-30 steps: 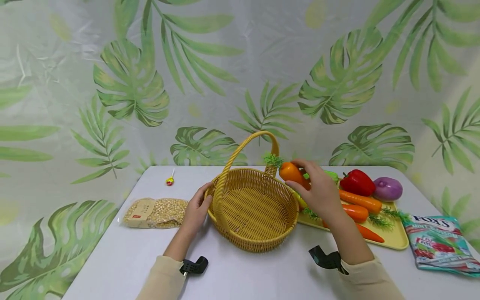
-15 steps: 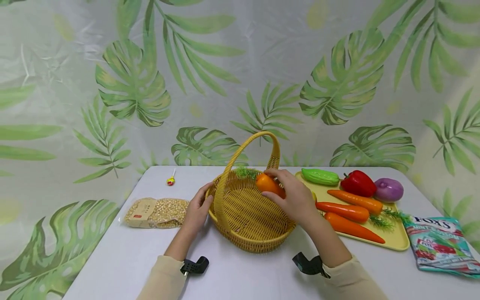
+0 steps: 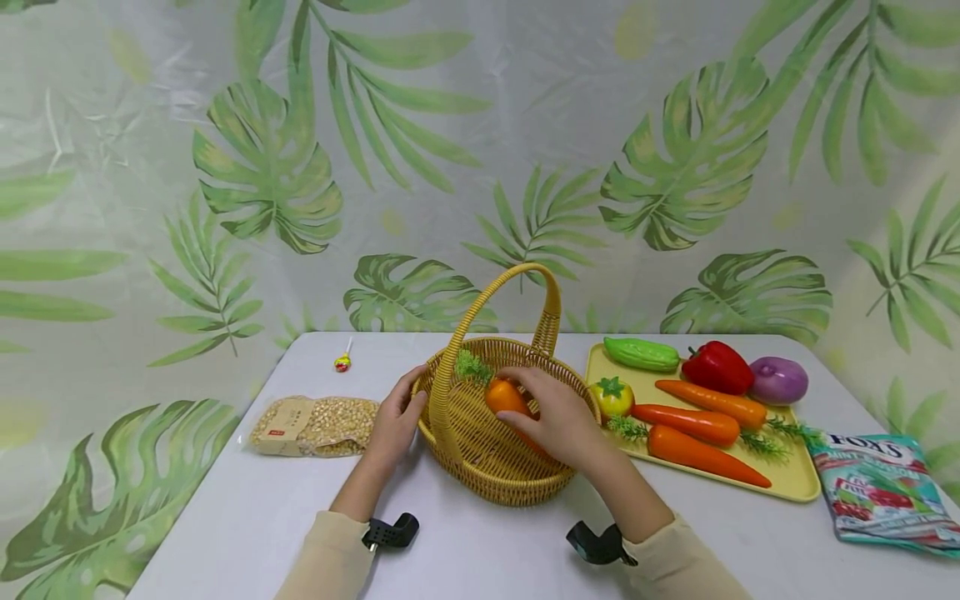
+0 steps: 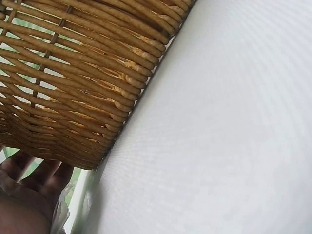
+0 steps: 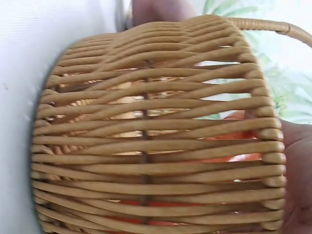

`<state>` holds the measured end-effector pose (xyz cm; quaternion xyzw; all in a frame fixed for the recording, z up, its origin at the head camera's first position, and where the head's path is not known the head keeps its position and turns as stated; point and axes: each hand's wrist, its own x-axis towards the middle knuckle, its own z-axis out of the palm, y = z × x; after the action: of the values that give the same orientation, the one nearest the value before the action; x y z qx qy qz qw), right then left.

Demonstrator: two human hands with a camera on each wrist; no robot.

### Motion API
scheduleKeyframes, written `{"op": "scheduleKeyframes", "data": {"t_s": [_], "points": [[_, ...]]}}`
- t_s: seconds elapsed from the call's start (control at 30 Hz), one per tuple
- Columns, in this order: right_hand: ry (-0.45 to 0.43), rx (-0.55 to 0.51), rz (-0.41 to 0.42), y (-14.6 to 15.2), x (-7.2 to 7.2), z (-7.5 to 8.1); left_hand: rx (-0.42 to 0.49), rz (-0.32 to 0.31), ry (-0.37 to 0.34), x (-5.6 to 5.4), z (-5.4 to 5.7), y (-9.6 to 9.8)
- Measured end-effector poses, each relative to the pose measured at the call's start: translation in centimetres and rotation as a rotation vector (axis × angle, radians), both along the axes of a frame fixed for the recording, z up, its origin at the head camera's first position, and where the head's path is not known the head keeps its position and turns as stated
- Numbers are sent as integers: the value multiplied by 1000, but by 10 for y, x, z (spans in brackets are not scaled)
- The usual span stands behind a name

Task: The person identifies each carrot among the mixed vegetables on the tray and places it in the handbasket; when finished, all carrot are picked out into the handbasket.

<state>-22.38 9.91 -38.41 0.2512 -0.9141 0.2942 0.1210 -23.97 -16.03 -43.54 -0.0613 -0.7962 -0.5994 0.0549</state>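
Observation:
My left hand [image 3: 393,417] holds the left rim of the yellow wicker basket [image 3: 517,492]; in the left wrist view its fingers [image 4: 41,173] lie against the outer wall. Inside the basket, my right hand [image 3: 555,417] grips an orange carrot [image 3: 504,395] near its leafy end. The green leaves [image 3: 471,367] point to the back left, and the carrot's lower part is partly covered by the hand. Through the weave in the right wrist view, bits of orange show behind the basket wall [image 5: 146,170].
Right of the basket, a yellow tray [image 3: 802,483] bears several carrots [image 3: 708,458], a green vegetable [image 3: 640,354], a red bell pepper [image 3: 717,367] and a yellow tomato-like item [image 3: 612,400]. A purple onion [image 3: 777,380], a candy bag [image 3: 885,492], a grain bag [image 3: 315,425] and a lollipop [image 3: 342,362] lie around.
My right hand has carried the carrot leftward from above the tray, over the basket's right rim, and down into the basket. The left hand has stayed on the rim.

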Motion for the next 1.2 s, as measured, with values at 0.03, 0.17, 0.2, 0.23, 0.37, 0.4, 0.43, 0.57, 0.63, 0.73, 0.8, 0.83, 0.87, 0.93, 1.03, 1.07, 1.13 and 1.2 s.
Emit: {"op": "scheduleKeyframes", "data": {"t_s": [0.03,0.17,0.2,0.23,0.37,0.4,0.43,0.57,0.63,0.73,0.8,0.83,0.87,0.93,1.03,1.07,1.13,1.2], "points": [[-10,3,3,0,0,-3,-2,4,6,-4,-5,-1],[-40,15,16,-4,-3,-10,6,13,24,-13,-19,-3],[-57,18,23,-5,-3,-11,8,14,24,-13,-19,-3],[-75,26,27,-6,-3,-12,12,13,23,-13,-19,-3],[-154,70,55,-9,-5,-13,16,13,19,-13,-19,-3],[-176,80,59,-10,-5,-14,8,14,20,-12,-18,-3],[-193,89,62,-10,-5,-14,7,17,20,-12,-18,-3],[-229,138,85,-12,-8,-16,-8,31,32,-12,-18,-3],[-234,175,93,-13,-9,-17,-9,33,36,-12,-18,-2],[-240,216,103,-13,-11,-19,-10,31,34,-11,-19,-2],[-246,216,103,-13,-10,-19,-7,29,33,-11,-19,-2],[-247,212,103,-13,-10,-19,-6,30,29,-11,-19,-2],[-241,212,99,-12,-9,-18,-4,29,28,-12,-20,-2],[-233,213,78,-12,-8,-17,-1,30,23,-12,-20,-3],[-209,227,37,-11,-5,-17,5,27,7,-11,-19,-3],[-200,230,22,-11,-4,-17,6,25,2,-11,-18,-3],[-184,226,1,-10,-2,-16,4,23,-11,-9,-14,-1],[-159,216,-16,-9,0,-14,-8,21,-11,-3,-5,1]]}}
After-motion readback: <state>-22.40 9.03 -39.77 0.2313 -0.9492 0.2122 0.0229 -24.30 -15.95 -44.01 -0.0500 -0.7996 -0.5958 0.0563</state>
